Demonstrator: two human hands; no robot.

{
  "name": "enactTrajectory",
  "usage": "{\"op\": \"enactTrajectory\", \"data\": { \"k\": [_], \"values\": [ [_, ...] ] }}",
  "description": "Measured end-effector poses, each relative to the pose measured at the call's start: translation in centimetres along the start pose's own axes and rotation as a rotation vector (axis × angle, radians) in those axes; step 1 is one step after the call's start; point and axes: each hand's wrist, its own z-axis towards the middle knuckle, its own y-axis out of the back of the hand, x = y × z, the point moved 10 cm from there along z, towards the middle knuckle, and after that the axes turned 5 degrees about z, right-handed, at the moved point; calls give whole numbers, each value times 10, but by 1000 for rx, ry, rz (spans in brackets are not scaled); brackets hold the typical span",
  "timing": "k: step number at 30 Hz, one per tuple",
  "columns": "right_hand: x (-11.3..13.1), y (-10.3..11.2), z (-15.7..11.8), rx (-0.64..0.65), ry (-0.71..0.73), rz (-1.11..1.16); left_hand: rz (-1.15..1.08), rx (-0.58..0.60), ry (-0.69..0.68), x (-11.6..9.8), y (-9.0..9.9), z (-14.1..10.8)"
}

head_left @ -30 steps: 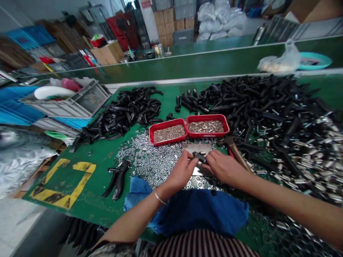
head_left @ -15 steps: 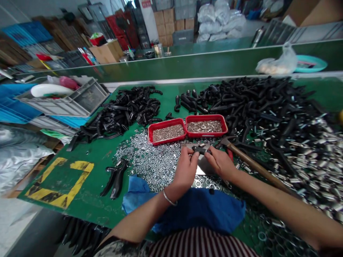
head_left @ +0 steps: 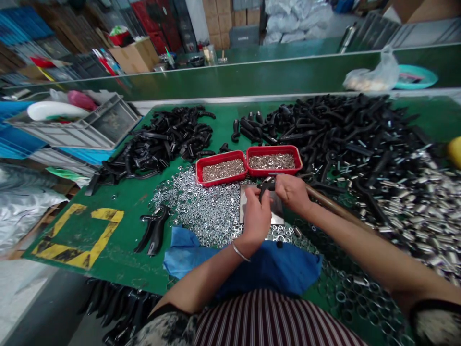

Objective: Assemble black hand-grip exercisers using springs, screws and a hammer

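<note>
My left hand [head_left: 256, 214] is closed on a small black handle part [head_left: 265, 187] with a shiny metal bit at its upper end. It holds the part above a flat metal plate [head_left: 277, 211]. Right beside it, my right hand [head_left: 293, 194] is curled like a fist against the part's right end; what its fingers grip is hidden. Behind that hand runs the wooden handle of a hammer [head_left: 334, 205], whose head is covered from view. Loose metal washers [head_left: 209, 211] spread to the left of the plate, and larger rings [head_left: 279, 232] lie at its near edge.
Two red trays [head_left: 221, 181] of small metal parts stand beyond my hands. Black handles are heaped at the left [head_left: 162, 139] and right [head_left: 331, 120]. Metal sleeves [head_left: 418, 206] cover the right side. A blue cloth [head_left: 248, 269] lies in front; black-handled pliers-like tool [head_left: 154, 230] at left.
My right hand has gone from fingertips on the part to a curled fist, slightly higher, now covering the hammer's head. The left hand has turned the black part more upright. The view has tipped slightly downward.
</note>
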Motion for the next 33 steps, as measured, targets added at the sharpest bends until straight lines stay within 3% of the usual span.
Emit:
{"op": "enactTrajectory", "data": {
  "k": [2,4,7,9,11,14,16,18,21,25,28,30,33],
  "values": [
    [-25,-12,-17,-97,-286,284,270,-80,-129,-10,1,-1],
    [-36,-35,-45,-73,-486,499,533,-4,-257,-9,-7,-3],
    [-29,-80,-101,265,-754,812,729,348,-388,14,-20,-15],
    [-19,-88,-135,438,-870,865,702,478,-362,28,-13,-25],
    [-16,-67,-137,388,-762,600,568,433,-261,33,3,-27],
    [5,-22,-112,208,-376,-27,262,308,-129,30,16,-29],
    [23,-14,-100,199,-175,-327,106,312,-42,30,11,-32],
    [32,-12,-92,226,-81,-426,18,368,52,32,3,-36],
    [29,-12,-87,241,-195,-110,27,357,32,20,3,-40],
    [20,-35,-99,310,-539,473,263,136,-242,-12,27,-38],
    [24,-54,-110,412,-682,769,336,139,-358,-15,31,-40],
    [20,-53,-106,340,-698,926,380,169,-362,-5,30,-43],
    [5,-46,-99,146,-675,959,474,275,-392,3,21,-50]
  ]
}}
